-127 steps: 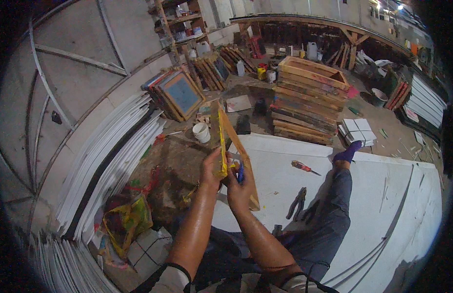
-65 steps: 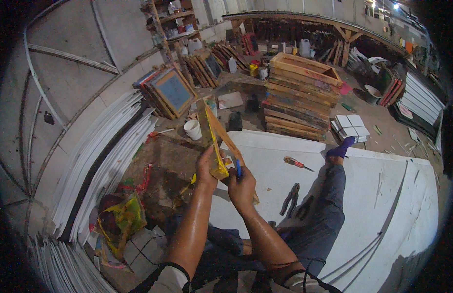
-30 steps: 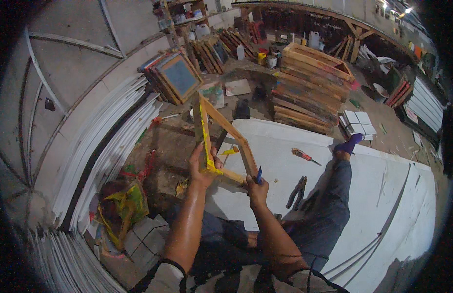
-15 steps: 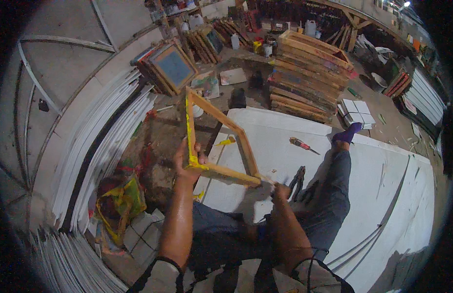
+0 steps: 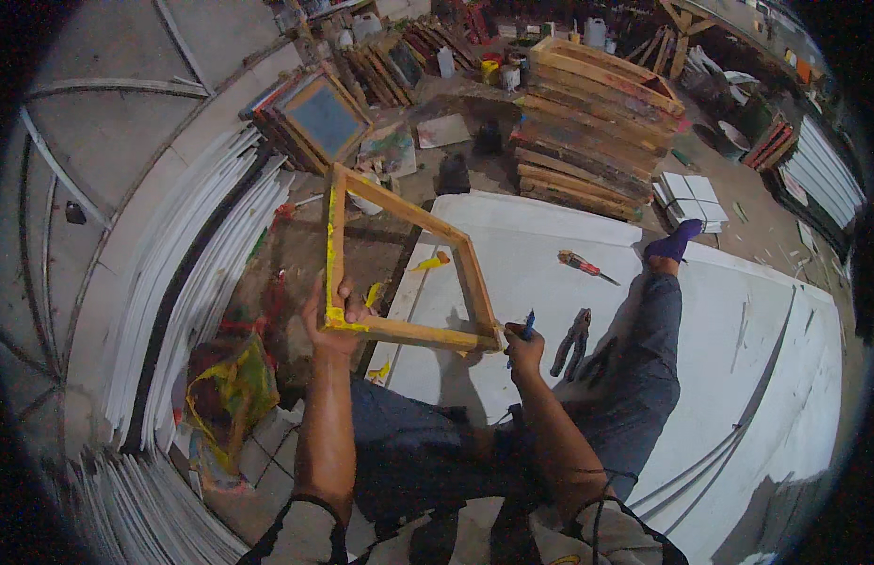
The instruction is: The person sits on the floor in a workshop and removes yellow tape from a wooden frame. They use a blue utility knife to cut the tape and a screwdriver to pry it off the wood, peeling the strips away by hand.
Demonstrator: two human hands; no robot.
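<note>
My left hand [image 5: 333, 320] is closed around the lower-left corner of a wooden frame [image 5: 408, 331], which it holds tilted above my lap. Yellow, paint-like residue runs along the frame's left side and that corner. At the lower-right corner, my right hand [image 5: 524, 350] grips a slim blue tool [image 5: 530, 323] whose exact kind I cannot make out. Its blue end sticks up from the fist. Right of that hand lie dark pliers [image 5: 573, 344] on a white sheet [image 5: 719, 377]. A screwdriver-like tool with a red handle [image 5: 585, 267] rests farther away.
Yellow scraps [image 5: 431, 261] lie on the sheet beyond the frame. A tall stack of wooden frames [image 5: 587, 141] stands at the back. Long white strips [image 5: 187, 254] are piled at left, near a yellow crumpled bag [image 5: 234, 395]. My leg [image 5: 649, 348] stretches across the sheet.
The frame and my left hand have shifted slightly left and down. My right hand has turned and moved slightly up and left, bringing the tool's blue end into view.
</note>
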